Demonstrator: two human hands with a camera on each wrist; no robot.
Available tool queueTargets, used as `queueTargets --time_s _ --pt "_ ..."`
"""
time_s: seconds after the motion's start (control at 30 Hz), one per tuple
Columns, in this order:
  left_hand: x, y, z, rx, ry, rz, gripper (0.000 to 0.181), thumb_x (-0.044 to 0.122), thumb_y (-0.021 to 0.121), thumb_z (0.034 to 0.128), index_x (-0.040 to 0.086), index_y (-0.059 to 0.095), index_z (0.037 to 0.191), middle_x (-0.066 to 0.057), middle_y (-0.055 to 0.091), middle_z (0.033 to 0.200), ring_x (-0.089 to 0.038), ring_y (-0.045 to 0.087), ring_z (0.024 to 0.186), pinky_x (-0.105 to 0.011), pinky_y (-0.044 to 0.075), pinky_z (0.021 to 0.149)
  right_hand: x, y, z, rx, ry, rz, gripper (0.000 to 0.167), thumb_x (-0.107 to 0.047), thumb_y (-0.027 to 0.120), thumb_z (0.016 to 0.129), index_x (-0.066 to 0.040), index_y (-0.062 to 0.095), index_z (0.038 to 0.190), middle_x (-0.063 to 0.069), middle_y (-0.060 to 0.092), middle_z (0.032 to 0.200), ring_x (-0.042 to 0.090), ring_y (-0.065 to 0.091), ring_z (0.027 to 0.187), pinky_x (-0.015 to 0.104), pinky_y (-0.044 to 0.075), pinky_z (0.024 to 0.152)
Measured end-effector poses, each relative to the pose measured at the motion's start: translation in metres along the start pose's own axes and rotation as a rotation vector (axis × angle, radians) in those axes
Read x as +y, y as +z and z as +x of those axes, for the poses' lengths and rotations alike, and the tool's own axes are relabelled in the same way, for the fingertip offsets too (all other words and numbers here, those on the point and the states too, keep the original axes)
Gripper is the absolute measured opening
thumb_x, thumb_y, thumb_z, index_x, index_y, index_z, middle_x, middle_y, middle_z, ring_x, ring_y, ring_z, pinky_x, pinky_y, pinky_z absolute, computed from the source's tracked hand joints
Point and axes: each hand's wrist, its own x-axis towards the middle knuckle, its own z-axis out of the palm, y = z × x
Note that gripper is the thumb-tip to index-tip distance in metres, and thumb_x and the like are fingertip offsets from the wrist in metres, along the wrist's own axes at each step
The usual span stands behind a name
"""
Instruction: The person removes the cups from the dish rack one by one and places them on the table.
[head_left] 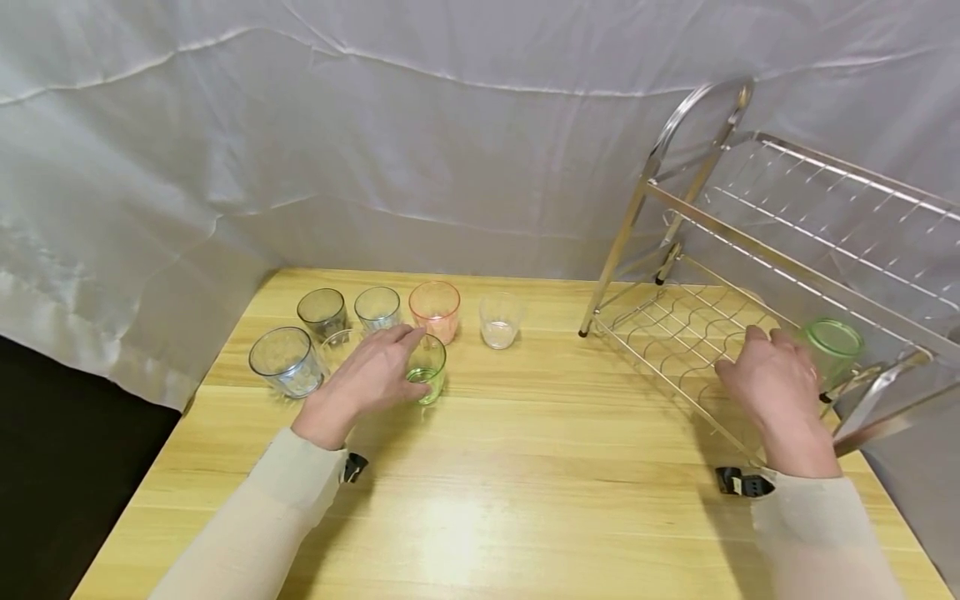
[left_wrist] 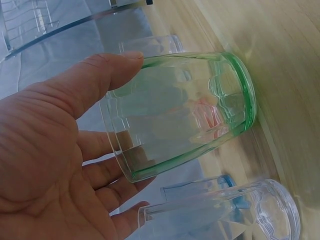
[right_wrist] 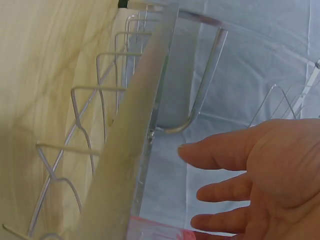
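My left hand [head_left: 367, 371] is curled around the rim of a green glass [head_left: 429, 385] standing on the table. In the left wrist view the thumb lies on one side of this green glass [left_wrist: 175, 115], with fingers on the other. A clear glass [left_wrist: 265, 215] stands close to those fingers. On the right, my right hand [head_left: 776, 379] is over the rack's lower shelf with fingers spread, beside another green glass [head_left: 832, 354] that looks upside down. The right wrist view shows that hand [right_wrist: 270, 170] apart from the rack bars; a pink-edged clear thing [right_wrist: 157, 230] shows below.
A two-tier metal wire rack [head_left: 626, 242] stands at the right. Along the back left are a dark grey glass [head_left: 322, 317], a blue-tinted glass [head_left: 288, 367], a pale glass [head_left: 378, 310], a pink glass [head_left: 435, 312] and a clear glass [head_left: 500, 325]. Grey cloth [head_left: 465, 167] hangs behind the table.
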Motion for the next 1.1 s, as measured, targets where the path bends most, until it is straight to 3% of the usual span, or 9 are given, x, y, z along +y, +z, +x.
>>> queueTargets --time_s 0.13,0.27,0.37,0.63,0.8,0.97,1.1 --pt "0.001 0.000 0.000 -0.004 0.001 -0.003 0.095 0.036 0.087 0.0864 -0.002 0.040 0.160 -0.025 0.050 0.156 -0.045 0.043 0.149 -0.059 0.030 0.127 -0.001 0.000 0.000 0.036 0.015 0.023 0.082 -0.037 0.055 0.105 0.019 0.024 0.156 0.050 0.018 0.156 0.073 0.018 0.140 0.081 0.020 0.113" --pt "0.001 0.000 0.000 -0.006 0.000 -0.003 0.095 0.036 0.087 0.0864 -0.001 0.040 0.160 -0.025 0.050 0.156 -0.045 0.043 0.149 -0.059 0.029 0.127 0.004 -0.003 -0.003 0.045 0.057 0.015 0.095 -0.053 0.052 0.106 0.021 0.021 0.155 0.053 0.016 0.154 0.076 0.016 0.138 0.082 0.019 0.112" --pt "0.001 0.000 0.000 -0.008 -0.002 -0.003 0.095 0.036 0.087 0.0865 -0.001 0.040 0.160 -0.025 0.050 0.156 -0.045 0.043 0.149 -0.060 0.030 0.127 0.007 -0.003 -0.004 -0.003 0.088 0.007 0.103 -0.062 0.050 0.104 0.023 0.019 0.154 0.056 0.013 0.150 0.079 0.015 0.133 0.085 0.021 0.108" --pt "0.001 -0.001 -0.001 -0.018 -0.014 -0.001 0.096 0.036 0.087 0.0868 -0.001 0.039 0.160 -0.026 0.047 0.158 -0.046 0.041 0.150 -0.060 0.029 0.127 0.013 -0.002 -0.003 -0.073 0.124 0.024 0.082 -0.030 0.062 0.096 0.023 0.026 0.148 0.056 0.016 0.143 0.080 0.025 0.121 0.086 0.036 0.092" --pt "0.001 -0.002 -0.001 -0.021 -0.020 0.004 0.096 0.037 0.087 0.0868 -0.001 0.038 0.161 -0.026 0.046 0.159 -0.046 0.041 0.150 -0.060 0.029 0.127 0.017 -0.002 -0.002 -0.094 0.128 0.030 0.084 -0.029 0.065 0.092 0.023 0.028 0.148 0.055 0.025 0.135 0.077 0.031 0.114 0.084 0.038 0.089" --pt "0.001 -0.002 -0.001 -0.012 -0.008 0.007 0.096 0.037 0.087 0.0863 -0.001 0.039 0.160 -0.026 0.048 0.157 -0.046 0.043 0.148 -0.060 0.030 0.127 0.020 -0.002 -0.001 -0.108 0.129 0.011 0.071 -0.027 0.060 0.095 0.021 0.037 0.141 0.052 0.036 0.121 0.073 0.038 0.107 0.082 0.041 0.083" --pt "0.002 -0.003 0.000 -0.011 -0.004 0.007 0.096 0.037 0.088 0.0861 -0.001 0.039 0.160 -0.026 0.049 0.156 -0.046 0.044 0.148 -0.060 0.031 0.126 0.020 -0.003 -0.002 -0.092 0.129 0.005 0.063 -0.026 0.056 0.096 0.018 0.041 0.139 0.048 0.040 0.120 0.070 0.041 0.106 0.079 0.042 0.080"
